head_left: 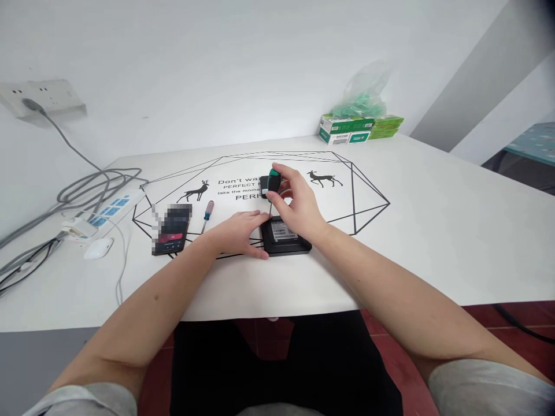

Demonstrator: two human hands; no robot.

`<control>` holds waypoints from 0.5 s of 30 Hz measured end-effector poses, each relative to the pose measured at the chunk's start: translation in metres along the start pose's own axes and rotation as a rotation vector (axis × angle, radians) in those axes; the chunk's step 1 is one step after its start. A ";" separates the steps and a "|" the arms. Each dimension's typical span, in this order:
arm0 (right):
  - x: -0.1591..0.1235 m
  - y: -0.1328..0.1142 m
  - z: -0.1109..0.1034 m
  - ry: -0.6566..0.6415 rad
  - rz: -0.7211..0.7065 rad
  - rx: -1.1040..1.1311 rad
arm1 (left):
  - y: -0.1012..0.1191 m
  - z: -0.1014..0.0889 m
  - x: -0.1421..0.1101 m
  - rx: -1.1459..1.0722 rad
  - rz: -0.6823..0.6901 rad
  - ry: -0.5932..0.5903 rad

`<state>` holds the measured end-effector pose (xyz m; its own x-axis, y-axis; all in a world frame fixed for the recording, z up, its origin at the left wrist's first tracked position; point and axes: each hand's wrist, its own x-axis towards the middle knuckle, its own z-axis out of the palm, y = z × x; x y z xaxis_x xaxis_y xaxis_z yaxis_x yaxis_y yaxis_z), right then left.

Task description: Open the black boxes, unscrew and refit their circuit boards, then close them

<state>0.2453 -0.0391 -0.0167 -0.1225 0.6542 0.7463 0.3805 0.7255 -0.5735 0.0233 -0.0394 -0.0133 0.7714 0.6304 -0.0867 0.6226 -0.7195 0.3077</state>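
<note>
A flat black electronic device (pixel 289 245) with a white label lies on the table in front of me. My left hand (pixel 243 231) braces its left side, fingers near the far corner and thumb at the near corner. Between the fingers and thumb of my right hand (pixel 299 202) is a screwdriver (pixel 274 173) with a green and black handle. It stands nearly upright, its shaft reaching down to the device's far left corner; the tip is too small to make out. Just behind the screwdriver lies a small black block (pixel 264 188), partly covered by the handle.
Left of my hands lie a second screwdriver (pixel 208 212) and a phone (pixel 176 228) with a blurred screen. Further left are a white earbud case (pixel 99 248), a power strip (pixel 113 212) and tangled grey cables (pixel 97 176). Green and white boxes (pixel 347 128) under a plastic bag (pixel 362 101) stand against the wall.
</note>
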 end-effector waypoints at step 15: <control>0.003 -0.003 -0.004 -0.024 0.054 0.106 | -0.003 0.004 0.000 -0.017 -0.011 -0.039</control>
<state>0.2476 -0.0404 -0.0111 -0.1272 0.6971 0.7056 0.2882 0.7067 -0.6462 0.0220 -0.0379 -0.0181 0.7692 0.6262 -0.1270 0.6290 -0.7072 0.3228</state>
